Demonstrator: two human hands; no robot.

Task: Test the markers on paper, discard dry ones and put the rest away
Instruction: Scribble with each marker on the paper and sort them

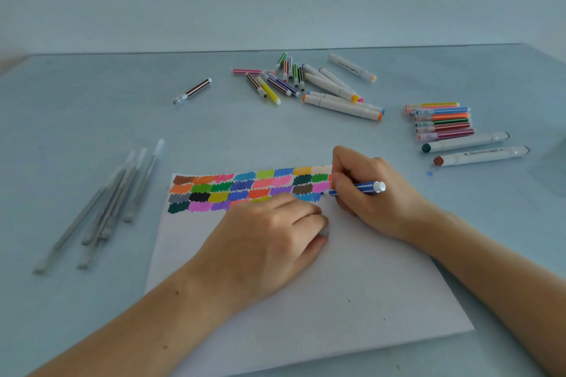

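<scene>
My right hand (370, 193) grips a blue striped marker (355, 188), fingers and thumb curled round its barrel, the tip touching the sheet of white paper (352, 294) at the right end of the rows of colour swatches (245, 188). The marker's white end points right, away from the swatches. My left hand (269, 239) rests on the paper just near of the swatches, fingers curled under; something small and pale (324, 232) shows at the fingertips, and I cannot tell whether I am holding it.

The paper lies on a pale blue table (92, 119), in front of me. On the far side, in the middle, lies a loose heap of markers (306, 82), thin striped ones mixed with thick white ones. One brown striped marker (193, 91) lies alone to the left of that heap. To the right, a tidy row of thin markers (441, 121) lies side by side, with two thick white markers (474, 148) just near of it. On the left, a bundle of grey sticks (107, 205) lies well apart from the paper.
</scene>
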